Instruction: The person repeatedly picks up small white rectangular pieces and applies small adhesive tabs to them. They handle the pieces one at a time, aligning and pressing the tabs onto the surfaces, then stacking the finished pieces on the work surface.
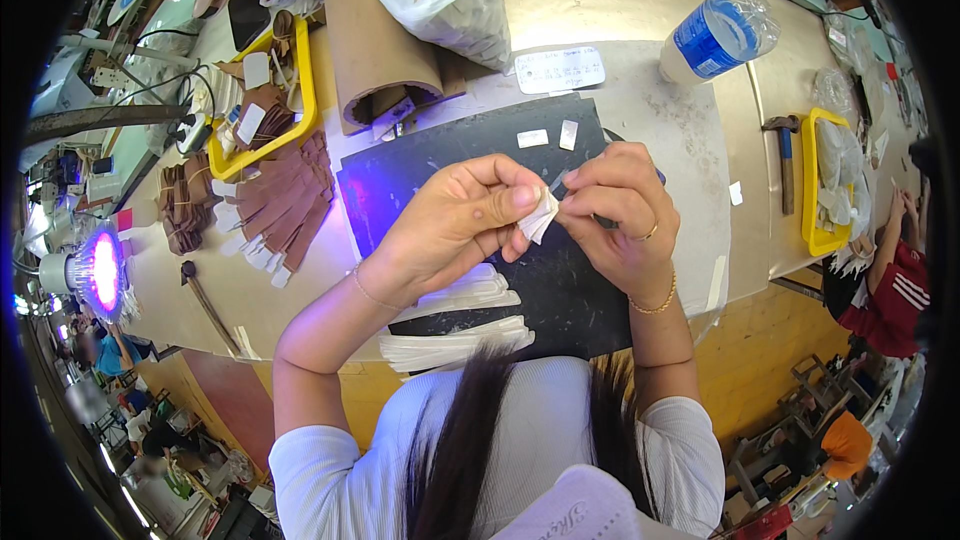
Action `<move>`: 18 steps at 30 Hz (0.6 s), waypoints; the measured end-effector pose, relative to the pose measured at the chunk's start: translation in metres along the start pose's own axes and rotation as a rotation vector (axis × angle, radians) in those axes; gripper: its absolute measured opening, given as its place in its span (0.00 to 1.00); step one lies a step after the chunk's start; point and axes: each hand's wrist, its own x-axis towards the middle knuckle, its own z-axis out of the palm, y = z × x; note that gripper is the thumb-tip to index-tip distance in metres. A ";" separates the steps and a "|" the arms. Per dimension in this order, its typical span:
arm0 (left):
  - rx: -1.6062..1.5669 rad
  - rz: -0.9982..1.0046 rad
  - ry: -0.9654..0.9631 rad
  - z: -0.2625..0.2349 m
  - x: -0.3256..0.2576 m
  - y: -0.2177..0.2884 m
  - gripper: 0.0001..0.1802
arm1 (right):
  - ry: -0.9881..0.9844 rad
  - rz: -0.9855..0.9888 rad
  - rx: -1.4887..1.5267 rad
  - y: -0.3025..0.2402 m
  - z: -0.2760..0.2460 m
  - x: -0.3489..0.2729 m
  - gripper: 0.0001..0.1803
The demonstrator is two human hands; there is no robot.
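My left hand (465, 210) is closed, thumb against fingers, round a small fanned stack of white tabs (539, 218). Close beside it my right hand (625, 208) pinches a small, thin, pale piece (558, 183) at the top of that stack; whether it is a loose tab or a peeled backing I cannot tell. Both hands are held over a black mat (590, 305). Two small white tabs (532, 138) lie on the mat beyond my hands. Bundles of white strips (460, 342) rest on its near side, partly under my left forearm.
Brown strips (290, 195) and a yellow tray (315, 90) are at the left, near a glowing lamp (104, 270). Behind the mat stand a brown tube (375, 30), a plastic bag (440, 10) and a bottle (705, 40). Rightward lie a hammer (786, 165) and another yellow tray (808, 185).
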 end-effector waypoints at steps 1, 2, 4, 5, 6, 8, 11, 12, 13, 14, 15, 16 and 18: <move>-0.022 0.002 -0.027 -0.002 0.000 -0.002 0.10 | -0.006 -0.012 -0.010 -0.001 0.000 0.001 0.17; -0.025 0.009 -0.021 -0.003 0.000 -0.002 0.10 | -0.012 -0.025 -0.020 -0.002 -0.001 0.001 0.17; -0.030 0.021 -0.010 -0.002 0.000 -0.004 0.10 | -0.014 -0.025 -0.028 -0.004 -0.001 0.002 0.17; -0.042 0.023 0.000 -0.002 0.000 -0.003 0.09 | -0.011 -0.013 -0.026 -0.004 -0.001 0.002 0.16; -0.053 0.024 0.010 0.000 0.000 -0.001 0.09 | -0.006 0.000 -0.024 -0.005 -0.001 0.001 0.16; -0.049 0.042 0.025 0.000 0.000 0.001 0.09 | 0.028 0.084 0.126 -0.006 0.000 0.000 0.14; 0.049 0.103 0.071 -0.005 0.002 0.004 0.08 | 0.059 0.355 0.410 -0.004 -0.005 -0.008 0.12; 0.115 0.132 0.111 -0.006 0.000 0.008 0.07 | 0.067 0.470 0.514 -0.004 -0.007 -0.010 0.11; 0.180 0.159 0.143 -0.006 0.000 0.012 0.07 | 0.095 0.610 0.671 -0.005 -0.011 -0.009 0.10; 0.261 0.207 0.196 -0.002 0.000 0.016 0.06 | 0.126 0.748 0.827 -0.007 -0.014 -0.007 0.09; 0.307 0.243 0.194 -0.004 -0.001 0.020 0.08 | 0.159 0.886 0.985 -0.007 -0.017 -0.006 0.08; 0.334 0.275 0.204 -0.003 -0.003 0.025 0.10 | 0.094 0.864 1.017 -0.004 -0.020 -0.006 0.10; 0.398 0.375 0.201 0.001 -0.003 0.033 0.14 | 0.118 0.849 1.126 -0.001 -0.017 -0.009 0.12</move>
